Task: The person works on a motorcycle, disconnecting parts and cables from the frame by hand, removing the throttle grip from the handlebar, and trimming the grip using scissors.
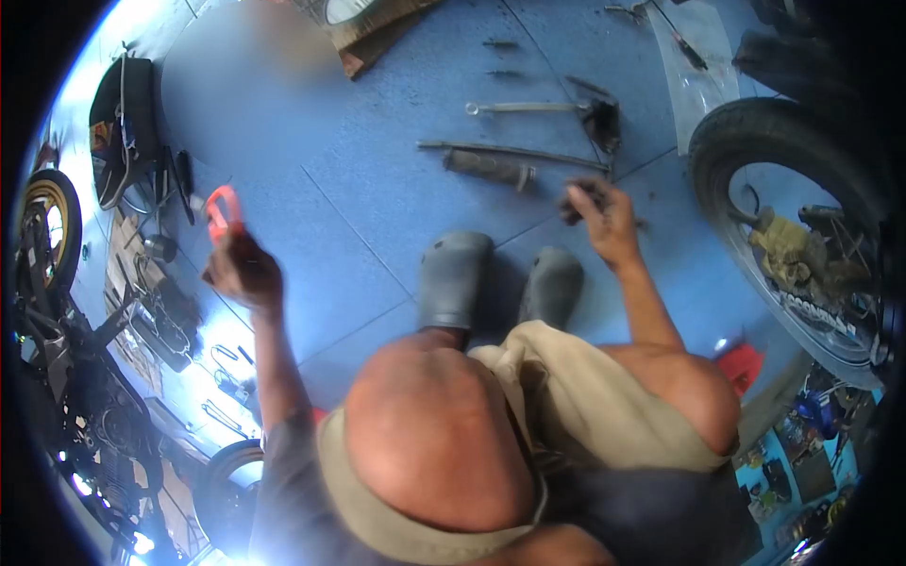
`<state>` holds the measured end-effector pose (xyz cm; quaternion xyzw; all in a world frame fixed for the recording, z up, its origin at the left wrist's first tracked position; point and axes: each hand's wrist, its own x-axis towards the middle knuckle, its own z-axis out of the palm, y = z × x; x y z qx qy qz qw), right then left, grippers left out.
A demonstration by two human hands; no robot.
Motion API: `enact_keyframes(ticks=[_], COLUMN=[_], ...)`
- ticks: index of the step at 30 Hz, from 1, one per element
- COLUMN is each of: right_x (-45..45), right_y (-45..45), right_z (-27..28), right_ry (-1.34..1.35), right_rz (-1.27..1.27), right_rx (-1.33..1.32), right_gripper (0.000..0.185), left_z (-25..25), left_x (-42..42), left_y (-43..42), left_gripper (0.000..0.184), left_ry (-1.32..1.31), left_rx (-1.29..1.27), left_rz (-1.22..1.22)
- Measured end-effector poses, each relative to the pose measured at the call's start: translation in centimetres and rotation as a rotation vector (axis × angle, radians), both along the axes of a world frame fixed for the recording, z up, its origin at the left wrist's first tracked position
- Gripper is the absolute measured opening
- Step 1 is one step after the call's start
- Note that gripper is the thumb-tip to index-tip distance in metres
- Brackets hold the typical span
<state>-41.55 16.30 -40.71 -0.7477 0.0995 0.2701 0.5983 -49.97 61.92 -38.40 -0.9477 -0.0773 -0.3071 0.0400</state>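
My left hand is closed round a bright red loop-shaped thing, held above the blue tiled floor; its exact kind is unclear. On the other side my right hand is closed, thumb against the fingers, with something dark at the fingertips that I cannot make out. Just beyond that hand lies a dark ribbed handlebar grip. A long thin metal rod runs alongside it, and a combination wrench lies farther out, touching or overlapping a dark metal part.
Two small bolt-like pieces are on the floor ahead. A wheel with a black tyre stands at right, near a clear plastic sheet. A wooden board is at the top, motorcycle parts at left. My grey clogs are below.
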Motion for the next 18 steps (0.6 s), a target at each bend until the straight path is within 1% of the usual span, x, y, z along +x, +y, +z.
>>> enact_keyframes(ticks=[1,2,3,4,5,6,7,8,10,11,12,14,15,17,18], right_x=[0.0,0.2,0.4,0.5,0.2,-0.2,-0.5,-0.9,-1.5,-1.9,-1.9,-1.8,-2.0,-2.4,-2.9], right_y=[0.8,1.6,3.1,4.2,4.7,4.9,4.8,3.6,0.6,-0.3,-1.6,-4.6,-5.2,-6.1,-6.3], right_z=[0.9,1.7,2.8,3.4,3.7,4.1,4.4,4.1,3.5,4.2,4.4,4.5,4.9,5.9,5.9], right_ry=[0.167,0.173,0.411,0.642,0.638,0.705,0.769,0.764,0.49,0.451,0.458,0.077,0.078,0.003,0.002], right_rz=[-0.025,-0.02,-0.078,-0.136,-0.134,-0.209,-0.281,-0.285,-0.123,-0.214,-0.223,-0.025,-0.041,-0.04,-0.049], right_rx=[0.222,0.226,0.535,0.847,0.85,0.884,0.916,0.919,0.68,0.661,0.664,0.135,0.136,-0.058,-0.06], right_gripper=[0.039,0.039,0.039,0.039,0.039,0.039,0.039,0.039,0.037,0.032,0.032,0.032,0.032,0.036,0.036], left_z=[1.0,1.6,1.4,1.3,1.9,1.3,0.3,-0.8,-0.9,-0.9,-1.4,-2.6,-4.0,-7.3,-7.7], left_x=[0.2,0.3,0.2,0.6,1.9,2.4,2.8,2.5,3.7,4.5,4.7,5.6,6.3,8.1,9.1], left_y=[-3.6,-7.6,-10.5,-13.5,-16.4,-18.5,-20.2,-21.4,-23.1,-23.2,-23.4,-23.5,-23.6,-23.8,-23.7], left_gripper=[0.02,0.025,0.036,0.039,0.04,0.04,0.044,0.048,0.046,0.051,0.051,0.063,0.063,0.068,0.068], left_ry=[0.053,0.102,0.194,0.19,0.179,0.204,0.21,0.237,0.26,0.262,0.273,0.475,0.482,0.618,0.617], left_rx=[-0.042,-0.074,-0.192,-0.252,-0.302,-0.287,-0.326,-0.335,-0.386,-0.439,-0.443,-0.608,-0.606,-0.246,-0.245], left_rz=[-0.195,-0.391,-0.529,-0.69,-0.863,-0.992,-1.128,-1.151,-1.298,-1.424,-1.428,-1.05,-1.065,-0.799,-0.808])
